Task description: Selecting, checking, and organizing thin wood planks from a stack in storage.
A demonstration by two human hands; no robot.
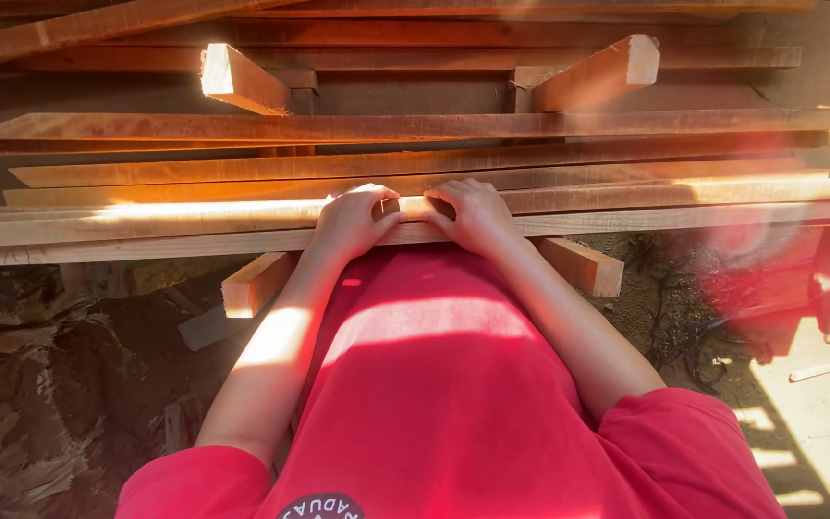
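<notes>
Both my hands rest on a long wooden plank (146,216) that lies crosswise right in front of my body. My left hand (355,219) curls over the plank's near edge, fingers on top and thumb toward the front. My right hand (475,213) grips the same plank just to the right, a small gap between the two hands. The plank lies at the front of a stack of several similar long planks (386,159). I am wearing a red shirt, which fills the lower middle of the view.
Two short wooden bearers (583,264) (256,282) stick out under the stack toward me. Two more blocks (237,79) (602,72) stand on top further back. Wood shavings and scraps cover the ground at left (40,384). Tangled wire lies on the dirt at right (684,317).
</notes>
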